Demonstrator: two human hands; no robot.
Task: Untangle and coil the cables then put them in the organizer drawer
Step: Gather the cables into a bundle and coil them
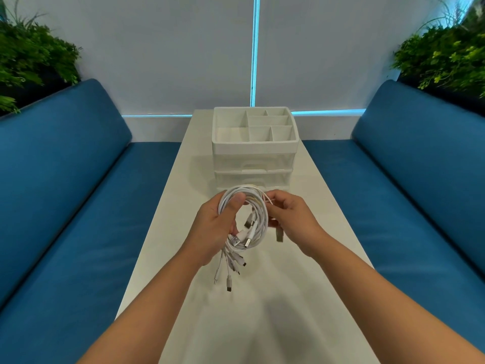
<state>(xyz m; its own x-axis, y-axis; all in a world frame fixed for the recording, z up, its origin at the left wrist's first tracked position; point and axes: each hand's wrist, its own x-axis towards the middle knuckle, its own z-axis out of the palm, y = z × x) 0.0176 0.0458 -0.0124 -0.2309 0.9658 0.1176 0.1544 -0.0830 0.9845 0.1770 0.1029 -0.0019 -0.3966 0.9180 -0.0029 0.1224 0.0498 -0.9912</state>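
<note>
The white cables (pixel 246 219) hang mid-frame as one coiled bundle, connectors still dangling. My left hand (pixel 217 227) grips the loops and my right hand (pixel 286 219) pinches a strand. The organizer (pixel 254 145) beyond looks closed, so stowing remains.

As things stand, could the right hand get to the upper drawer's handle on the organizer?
Probably not yet. The path over the table to the upper drawer's handle looks free, but the right hand is pinching the cable bundle, which the left hand grips too. It would have to let go first.
</note>
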